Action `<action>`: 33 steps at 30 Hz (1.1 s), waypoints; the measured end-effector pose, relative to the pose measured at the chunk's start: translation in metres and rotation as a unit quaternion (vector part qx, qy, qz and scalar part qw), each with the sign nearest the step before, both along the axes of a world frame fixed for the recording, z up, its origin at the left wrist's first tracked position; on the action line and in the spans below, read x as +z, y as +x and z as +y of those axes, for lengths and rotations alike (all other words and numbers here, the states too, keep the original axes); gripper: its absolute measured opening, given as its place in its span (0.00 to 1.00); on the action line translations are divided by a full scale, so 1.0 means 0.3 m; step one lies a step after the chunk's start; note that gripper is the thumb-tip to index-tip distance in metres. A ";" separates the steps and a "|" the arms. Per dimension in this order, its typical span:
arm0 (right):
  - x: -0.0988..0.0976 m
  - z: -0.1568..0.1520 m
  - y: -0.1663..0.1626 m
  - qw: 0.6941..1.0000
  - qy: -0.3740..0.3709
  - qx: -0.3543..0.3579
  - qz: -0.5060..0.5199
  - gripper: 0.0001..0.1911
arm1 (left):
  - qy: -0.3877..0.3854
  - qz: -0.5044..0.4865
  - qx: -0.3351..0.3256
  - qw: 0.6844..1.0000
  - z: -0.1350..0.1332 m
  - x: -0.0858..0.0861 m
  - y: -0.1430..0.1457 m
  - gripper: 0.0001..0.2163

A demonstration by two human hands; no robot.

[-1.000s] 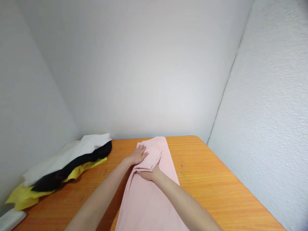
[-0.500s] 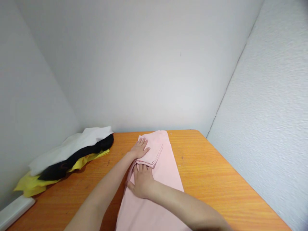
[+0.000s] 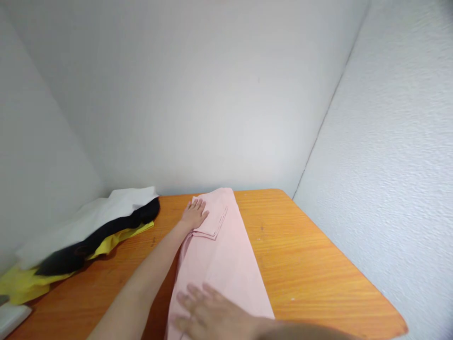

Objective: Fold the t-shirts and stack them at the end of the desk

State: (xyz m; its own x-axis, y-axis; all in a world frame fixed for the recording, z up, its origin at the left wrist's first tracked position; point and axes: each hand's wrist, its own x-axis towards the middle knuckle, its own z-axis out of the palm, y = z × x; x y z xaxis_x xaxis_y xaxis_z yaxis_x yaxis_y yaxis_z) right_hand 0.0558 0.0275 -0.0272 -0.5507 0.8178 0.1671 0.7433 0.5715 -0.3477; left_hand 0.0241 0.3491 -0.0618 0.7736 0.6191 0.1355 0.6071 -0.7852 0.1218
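A pink garment (image 3: 226, 264) lies folded into a long strip, running from the far edge of the table towards me. On its far part sits a turned-over flap, likely a sleeve (image 3: 214, 219). My left hand (image 3: 194, 215) rests flat on that flap at its left side, fingers spread. Lower down, my right hand (image 3: 208, 314) is over the near part of the pink cloth, fingers stretched apart and blurred by motion. Whether its palm touches the cloth I cannot tell.
At the left of the wooden table (image 3: 300, 250) lies a pile with a white cloth (image 3: 106, 208), a black cloth (image 3: 116, 229) and a yellow cloth (image 3: 21, 283). A white object (image 3: 14, 317) sits at the near left corner. Walls border the table at the back and right.
My right hand has moved from beside the flap down towards me along the pink garment. My left hand stays on the flap. The view has shifted slightly to the right.
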 end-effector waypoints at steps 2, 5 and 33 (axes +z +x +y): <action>0.051 0.037 0.123 0.996 0.002 -0.088 -0.001 0.39 | 0.018 -0.015 -0.021 1.000 -0.017 0.029 -0.015 0.27; 0.029 0.102 0.293 0.973 -0.012 -0.227 -0.032 0.40 | 0.037 -0.033 -0.040 0.998 -0.083 0.058 -0.055 0.25; -0.109 0.009 0.309 0.962 0.027 -0.254 -0.095 0.44 | 0.056 -0.060 -0.109 0.991 -0.522 0.080 -0.337 0.23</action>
